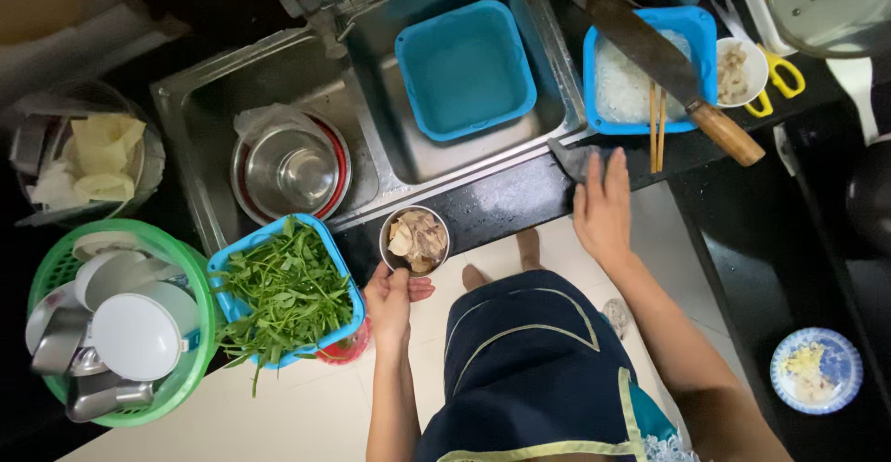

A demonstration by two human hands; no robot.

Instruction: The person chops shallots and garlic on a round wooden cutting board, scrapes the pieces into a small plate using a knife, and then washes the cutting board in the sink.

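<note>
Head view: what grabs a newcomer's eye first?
The blue basket of leafy greens on the counter edge left of the person, and beside it the small metal bowl of pale pieces that the left hand holds. Next, the bright blue tub in the right sink basin, and the big cleaver lying across a blue basket of white noodles, above the right hand flat on the counter edge.

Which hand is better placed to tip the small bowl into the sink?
Left. The left hand already grips the small metal bowl beside the sink. The right hand lies flat on the counter edge, farther off.
</note>
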